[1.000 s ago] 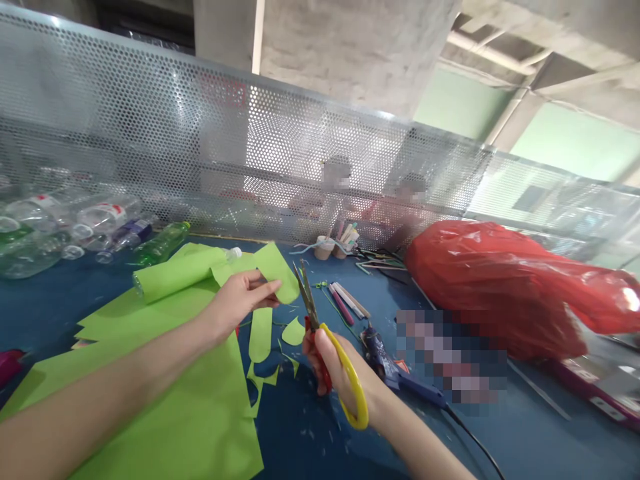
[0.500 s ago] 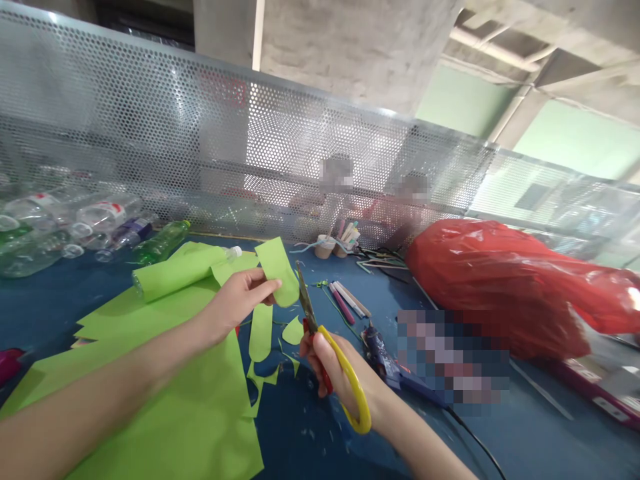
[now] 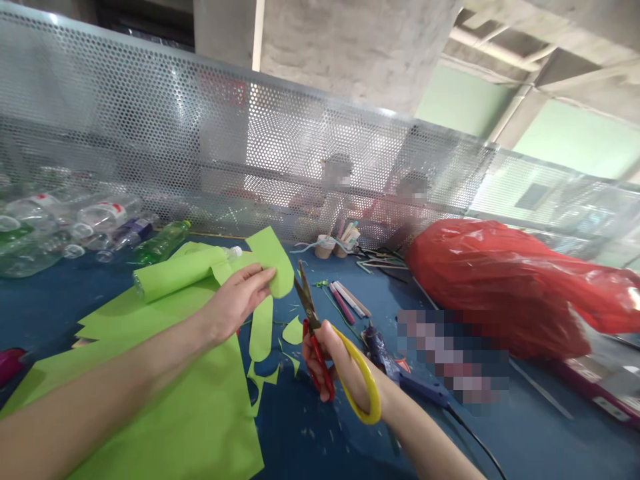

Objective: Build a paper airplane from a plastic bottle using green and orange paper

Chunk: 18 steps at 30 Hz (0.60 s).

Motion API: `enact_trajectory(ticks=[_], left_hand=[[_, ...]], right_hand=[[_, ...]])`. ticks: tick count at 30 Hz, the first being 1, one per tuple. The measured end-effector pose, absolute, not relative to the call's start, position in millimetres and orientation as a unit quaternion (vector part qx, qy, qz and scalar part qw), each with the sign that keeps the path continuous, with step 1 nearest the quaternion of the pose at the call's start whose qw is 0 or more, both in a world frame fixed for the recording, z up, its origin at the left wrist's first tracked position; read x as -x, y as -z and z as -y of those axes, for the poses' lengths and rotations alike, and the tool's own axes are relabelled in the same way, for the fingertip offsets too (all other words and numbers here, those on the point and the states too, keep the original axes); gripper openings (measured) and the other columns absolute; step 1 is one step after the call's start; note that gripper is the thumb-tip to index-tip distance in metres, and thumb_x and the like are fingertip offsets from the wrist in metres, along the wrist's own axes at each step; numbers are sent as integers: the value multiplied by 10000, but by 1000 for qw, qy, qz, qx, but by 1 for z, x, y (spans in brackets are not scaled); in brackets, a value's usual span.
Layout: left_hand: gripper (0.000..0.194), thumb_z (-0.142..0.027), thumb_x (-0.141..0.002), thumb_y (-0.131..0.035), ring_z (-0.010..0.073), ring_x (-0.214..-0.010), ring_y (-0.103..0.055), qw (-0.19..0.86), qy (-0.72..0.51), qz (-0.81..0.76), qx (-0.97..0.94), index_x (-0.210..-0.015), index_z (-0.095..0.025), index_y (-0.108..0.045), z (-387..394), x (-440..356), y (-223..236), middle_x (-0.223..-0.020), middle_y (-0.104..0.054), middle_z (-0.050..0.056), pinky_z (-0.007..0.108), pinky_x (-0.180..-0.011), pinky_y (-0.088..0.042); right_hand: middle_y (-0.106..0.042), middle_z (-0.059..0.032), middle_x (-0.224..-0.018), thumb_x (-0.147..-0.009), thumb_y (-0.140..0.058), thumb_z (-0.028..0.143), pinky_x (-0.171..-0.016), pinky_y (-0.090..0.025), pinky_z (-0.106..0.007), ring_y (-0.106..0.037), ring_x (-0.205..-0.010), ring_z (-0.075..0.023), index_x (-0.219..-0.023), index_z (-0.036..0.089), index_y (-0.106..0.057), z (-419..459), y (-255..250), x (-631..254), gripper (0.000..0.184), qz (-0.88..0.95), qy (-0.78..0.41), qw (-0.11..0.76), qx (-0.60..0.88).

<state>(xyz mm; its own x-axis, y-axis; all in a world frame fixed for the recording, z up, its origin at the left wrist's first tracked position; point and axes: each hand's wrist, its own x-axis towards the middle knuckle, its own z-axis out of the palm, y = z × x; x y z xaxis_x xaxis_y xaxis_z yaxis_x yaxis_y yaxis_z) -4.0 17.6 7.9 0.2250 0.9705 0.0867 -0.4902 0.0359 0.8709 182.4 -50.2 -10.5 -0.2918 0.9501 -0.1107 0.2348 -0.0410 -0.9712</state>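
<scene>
My left hand (image 3: 245, 297) pinches a light green paper piece (image 3: 274, 257) with a rounded lower end, held above the table. In my right hand (image 3: 327, 357) are scissors (image 3: 367, 393) with one yellow and one red handle loop. Their blades stand apart, pointing up just right of the paper and not touching it. Below the paper lie a rounded green strip (image 3: 261, 330), a small leaf-like green piece (image 3: 293, 331) and curved offcuts (image 3: 257, 387). Large green sheets (image 3: 165, 413) spread under my left forearm, with a green-wrapped bottle (image 3: 183, 272) on top.
Plastic bottles (image 3: 100, 217) lie at the back left against a perforated metal screen (image 3: 210, 147). A blue glue gun (image 3: 385, 357) with a cord, several markers (image 3: 345, 301), cups of sticks (image 3: 334, 245) and a red plastic bag (image 3: 490, 280) are to the right. People show blurred behind the screen.
The green paper has turned and shifted slightly up and left in my left hand. The scissors have opened wider and moved a little away from its edge.
</scene>
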Motion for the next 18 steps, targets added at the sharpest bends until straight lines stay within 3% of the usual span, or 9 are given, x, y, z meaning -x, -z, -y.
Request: enact_trajectory(ticks=[6,11,18], left_hand=[[209,-371,-742,-695,172,-708,-621,605,-513,-333,-509,-661,-186,-643,-20,7,-2,-627,-643,7,281,-680,-473],[256,-388,-753,-681,117,-532,-525,590,-490,-349,-538,-597,-198,-608,-23,10,2,-536,-566,-33,258,-562,-413],[269,-392,-768,-671,105,-570,-496,558,-492,-347,-571,-596,-189,-631,-22,12,1,-569,-545,-35,249,-619,-415]], right_hand=[[-421,59,-464,-831,-319,739,-385,-386,-212,-411,-362,-95,-680,203,-529,52,12,-181,595,604,-520,333,504],[-431,47,-485,-789,-377,767,-382,-399,-227,-369,-367,-88,-666,199,-552,51,12,-181,606,599,-529,333,500],[-466,42,-467,-804,-461,695,-373,-410,-226,-406,-361,-97,-630,194,-560,53,8,-180,540,605,-532,338,486]])
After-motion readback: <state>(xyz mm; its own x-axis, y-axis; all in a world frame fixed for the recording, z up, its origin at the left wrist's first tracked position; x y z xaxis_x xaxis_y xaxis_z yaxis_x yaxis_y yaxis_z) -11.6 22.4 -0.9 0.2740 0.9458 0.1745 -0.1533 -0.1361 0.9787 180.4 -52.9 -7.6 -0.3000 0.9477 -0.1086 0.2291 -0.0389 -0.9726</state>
